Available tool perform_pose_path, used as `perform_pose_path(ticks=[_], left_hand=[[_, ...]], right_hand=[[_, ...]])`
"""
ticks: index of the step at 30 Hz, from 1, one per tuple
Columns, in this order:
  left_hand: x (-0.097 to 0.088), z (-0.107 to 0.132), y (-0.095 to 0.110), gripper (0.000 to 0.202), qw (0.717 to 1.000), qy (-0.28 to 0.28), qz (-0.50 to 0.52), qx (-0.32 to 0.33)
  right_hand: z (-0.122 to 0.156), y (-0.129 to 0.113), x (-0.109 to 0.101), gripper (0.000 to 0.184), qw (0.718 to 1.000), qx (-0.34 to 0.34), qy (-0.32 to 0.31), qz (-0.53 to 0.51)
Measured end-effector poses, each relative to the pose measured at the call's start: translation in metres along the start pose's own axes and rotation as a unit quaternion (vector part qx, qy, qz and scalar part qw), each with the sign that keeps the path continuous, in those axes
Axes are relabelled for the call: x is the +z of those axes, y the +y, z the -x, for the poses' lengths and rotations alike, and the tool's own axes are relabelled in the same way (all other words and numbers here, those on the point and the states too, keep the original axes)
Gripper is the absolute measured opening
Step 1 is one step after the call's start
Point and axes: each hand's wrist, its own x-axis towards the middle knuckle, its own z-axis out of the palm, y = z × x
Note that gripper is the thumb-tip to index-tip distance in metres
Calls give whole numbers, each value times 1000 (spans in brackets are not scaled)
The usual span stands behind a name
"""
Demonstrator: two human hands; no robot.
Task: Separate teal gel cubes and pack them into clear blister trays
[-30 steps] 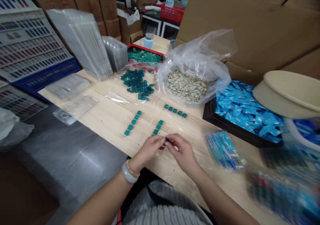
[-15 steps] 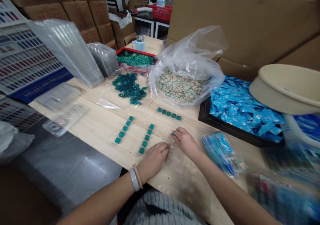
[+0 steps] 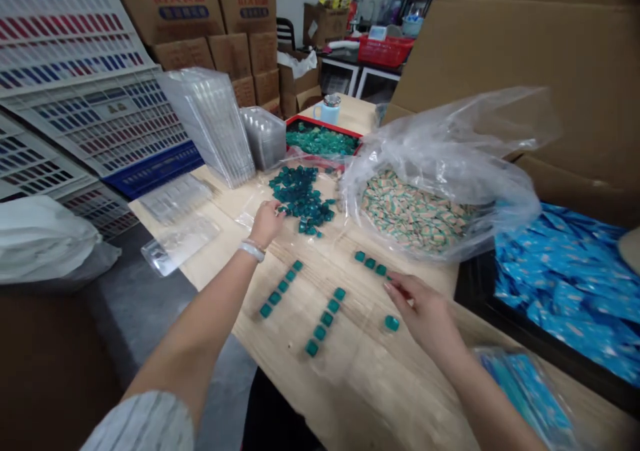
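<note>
My left hand (image 3: 267, 223) reaches to the near left edge of a pile of dark teal square pieces (image 3: 300, 194). Its fingers are pinched together at the edge of the pile; what they hold is hidden. At the end of a short row of teal squares (image 3: 370, 263), my right hand (image 3: 423, 304) has thumb and fingers closed on a teal square, mostly covered by the fingertips. One loose teal square (image 3: 391, 323) lies just below that hand. Two more rows, a left row (image 3: 283, 286) and a middle row (image 3: 327, 319), slant across the table.
Behind the pile stands a red tray (image 3: 320, 137) of green pieces. A clear bag (image 3: 450, 151) holds small printed packets (image 3: 415, 214). Blue packets (image 3: 565, 284) fill a black tray at right. Clear plastic trays (image 3: 210, 127) are stacked at left, near white crates (image 3: 135, 117).
My left hand has left the table's near middle and gone forward to the pile. My right hand has moved to the short row, and a teal square now lies below it. The view has shifted left.
</note>
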Motion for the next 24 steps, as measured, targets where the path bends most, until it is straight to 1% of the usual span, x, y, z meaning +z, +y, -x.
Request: perform_pose_path(ticks=[1,3,6,9,11,13,15,16,18,19,21,22,23,24], left_hand=[[1,-12,-9,31,1000,3,-6,-1],[6,-23,-18,31,1000,-5,-11,10],[14,-17,-21,23,999,-26,-15,24],[13,-7,-23,20,999,-38,-12,33],[8,-3,-27,20,998,-46,-4,34],[3,-1,-30,22,998,-50,9,29],[-2,3,-30,25,998,-51,27,28],[-4,6,-28,25,997,-55,55,26],[-6,13,-22,23,984,-78,162,5],[-7,18,-18,21,969,-92,230,-15],[-6,28,-10,21,929,-112,348,-62],[-6,33,-6,22,915,-113,377,-83],[-4,38,-2,22,909,-108,391,-98],[-3,43,2,21,910,-96,389,-105]], right_hand=[[-17,-11,6,28,999,-30,-11,-13],[-54,-34,24,26,995,-89,-42,-29],[-113,-66,63,24,986,-148,-76,-32],[-159,-88,102,23,984,-146,-95,-31],[-175,-97,123,25,984,-139,-106,-40],[-178,-102,136,27,983,-135,-112,-55],[-172,-103,141,28,983,-132,-114,-65],[-167,-102,141,29,983,-127,-112,-77],[-157,-99,139,26,976,-81,-110,-171],[-152,-97,137,23,963,-45,-113,-239],[-145,-94,133,16,920,31,-120,-371],[-141,-93,131,14,900,58,-123,-413],[-138,-92,130,14,891,72,-122,-431],[-134,-92,128,15,887,80,-115,-441]])
